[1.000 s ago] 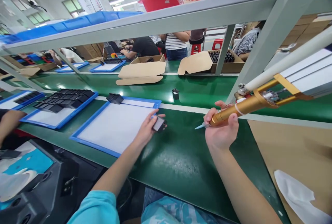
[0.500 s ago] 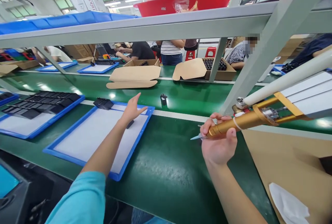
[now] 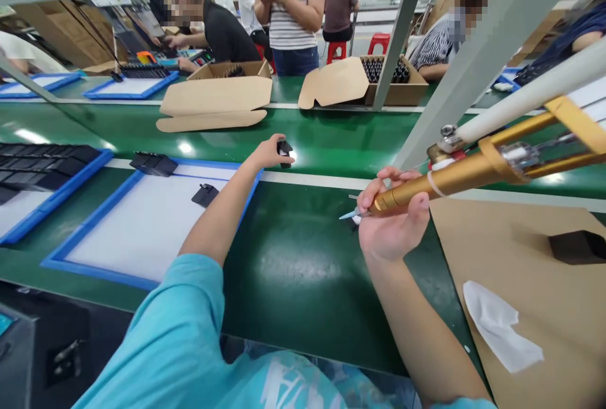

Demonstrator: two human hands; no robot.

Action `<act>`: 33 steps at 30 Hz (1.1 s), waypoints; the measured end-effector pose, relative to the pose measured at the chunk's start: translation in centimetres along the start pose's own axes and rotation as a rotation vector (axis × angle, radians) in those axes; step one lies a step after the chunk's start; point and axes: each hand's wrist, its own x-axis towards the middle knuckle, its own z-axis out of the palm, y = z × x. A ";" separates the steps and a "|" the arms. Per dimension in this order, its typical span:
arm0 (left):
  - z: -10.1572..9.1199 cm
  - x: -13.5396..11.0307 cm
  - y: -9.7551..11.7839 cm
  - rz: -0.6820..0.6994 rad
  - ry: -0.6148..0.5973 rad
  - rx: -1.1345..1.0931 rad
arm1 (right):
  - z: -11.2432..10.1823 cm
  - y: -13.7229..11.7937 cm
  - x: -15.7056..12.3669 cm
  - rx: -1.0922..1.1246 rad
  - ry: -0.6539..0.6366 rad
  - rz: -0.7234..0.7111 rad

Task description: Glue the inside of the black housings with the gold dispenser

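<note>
My left hand (image 3: 269, 152) is stretched far forward over the green belt (image 3: 303, 257), fingers closed on a small black part (image 3: 285, 149) at the belt's white strip. My right hand (image 3: 392, 219) is wrapped round a gold dispensing gun (image 3: 454, 177) with a white tube; its pale tip (image 3: 348, 214) points left, just above the belt. A blue-framed white tray (image 3: 142, 226) lies under my left forearm, with one small black part (image 3: 204, 194) on it and a black block (image 3: 153, 163) at its far edge.
A second blue tray (image 3: 28, 175) with several black parts lies at the left. Brown cardboard (image 3: 521, 283) with a white wipe (image 3: 499, 327) and a black piece (image 3: 577, 246) lies at the right. A grey frame post (image 3: 454, 74) rises ahead. Open cartons and other people stand beyond the belt.
My left hand set a black part on the white tray, then reached forward and closed on the small black part on the belt. The right hand with the gun barely moved.
</note>
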 end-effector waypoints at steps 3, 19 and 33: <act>-0.7 -6.4 3.5 0.248 -0.130 0.057 | 0.0 0.0 0.3 -0.010 -0.008 -0.008; 7.2 -25.1 3.0 0.256 -0.233 -0.489 | 0.4 0.1 -0.4 0.012 -0.051 -0.024; 10.4 -26.6 3.0 0.224 -0.028 -0.244 | 1.6 -0.6 -1.7 0.055 -0.058 0.020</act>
